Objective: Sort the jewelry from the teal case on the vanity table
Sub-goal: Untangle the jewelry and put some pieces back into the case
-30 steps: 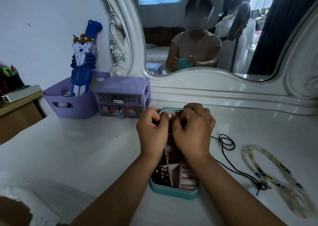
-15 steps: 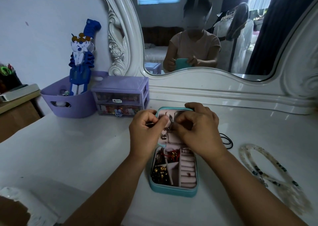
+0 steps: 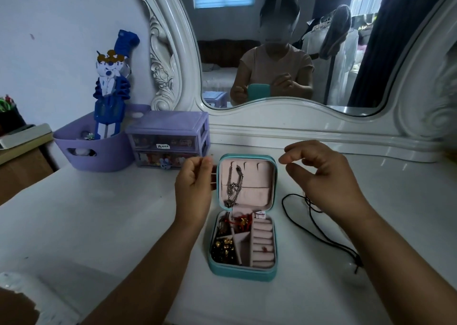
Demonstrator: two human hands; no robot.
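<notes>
The teal case point(image 3: 241, 272) lies open on the white vanity table point(image 3: 103, 225), its pink-lined lid point(image 3: 257, 176) standing up. A silver chain point(image 3: 233, 186) hangs down the inside of the lid. The base holds gold and dark beads point(image 3: 222, 248), red-thread pieces point(image 3: 241, 221) and pink ring rolls point(image 3: 262, 240). My left hand point(image 3: 193, 193) is loosely curled beside the lid's left edge, fingertips at that edge, with nothing seen in it. My right hand point(image 3: 321, 176) hovers right of the lid with fingers spread and empty.
A black cord point(image 3: 321, 233) trails across the table under my right forearm. At the back left stand a purple mini drawer unit point(image 3: 168, 129) and a purple basket point(image 3: 99, 159) holding a blue toy figure point(image 3: 111, 89). The mirror's white frame point(image 3: 296, 127) runs along the back.
Both hands were together at the lid, working on the silver chain. They have moved apart to either side, and the chain now hangs free in the lid.
</notes>
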